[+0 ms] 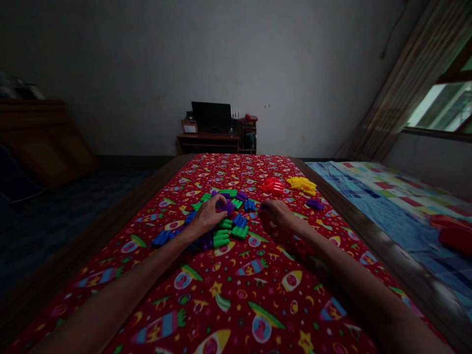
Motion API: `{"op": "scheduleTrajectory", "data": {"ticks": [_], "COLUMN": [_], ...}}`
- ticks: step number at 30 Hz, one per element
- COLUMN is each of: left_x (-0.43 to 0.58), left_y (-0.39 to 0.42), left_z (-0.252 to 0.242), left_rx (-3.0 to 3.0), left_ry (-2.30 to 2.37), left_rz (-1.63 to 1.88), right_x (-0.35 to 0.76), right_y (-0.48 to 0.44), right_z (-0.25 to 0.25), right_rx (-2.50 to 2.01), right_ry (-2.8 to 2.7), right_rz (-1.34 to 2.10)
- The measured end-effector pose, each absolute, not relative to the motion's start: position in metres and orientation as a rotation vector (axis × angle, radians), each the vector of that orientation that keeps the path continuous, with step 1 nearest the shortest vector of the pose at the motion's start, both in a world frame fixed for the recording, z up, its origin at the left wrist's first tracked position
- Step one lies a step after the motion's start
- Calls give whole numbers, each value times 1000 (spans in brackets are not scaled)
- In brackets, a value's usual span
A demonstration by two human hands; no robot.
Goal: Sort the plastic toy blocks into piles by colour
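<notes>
From my station I see both bare hands over the red patterned cloth, a gap between them. My left hand is at the mixed pieces, thumb and forefinger curved toward each other at a purple piece; I cannot tell whether they grip it or only touch it. My right hand has its fingers curled down, something dark at the tips, and I cannot tell if it is held.

Green pieces and blue pieces lie between the hands, closer to my left, with more of the mix around and on the near side of that hand. Just beyond my right hand sits the red pile; the yellow pile is beyond it and further right. A small purple cluster lies to the right of that same hand. Well beyond both hands stands a dark monitor.
</notes>
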State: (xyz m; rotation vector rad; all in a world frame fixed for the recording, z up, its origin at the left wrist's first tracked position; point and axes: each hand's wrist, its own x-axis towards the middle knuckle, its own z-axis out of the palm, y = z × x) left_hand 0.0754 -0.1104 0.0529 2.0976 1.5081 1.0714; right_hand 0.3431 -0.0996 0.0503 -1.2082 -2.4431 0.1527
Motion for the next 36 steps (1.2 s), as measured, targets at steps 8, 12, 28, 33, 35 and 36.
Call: {"op": "scheduleTrajectory", "data": {"ticks": [8, 12, 28, 33, 35, 36], "left_x": [77, 78, 86, 93, 95, 96], "left_y": [-113, -116, -123, -130, -132, -133], "left_z": [55, 56, 56, 63, 63, 62], "left_rx": [2124, 2110, 2076, 2046, 2010, 1998], "left_ry": [1398, 1378, 1308, 1248, 1220, 1208], "left_rz": [1043, 1020, 1089, 1118, 1116, 1110], "right_x": [438, 478, 358, 318, 316, 316], "right_y": [-77, -71, -107, -131, -132, -132], "right_z": [95, 91, 99, 83, 77, 76], "right_rx": [-1918, -2128, -1134, -803, -837, -852], "right_ry": [-2019, -1997, -2325, -2423, -2392, -2384], "right_rz": [-64, 28, 404, 561, 523, 498]}}
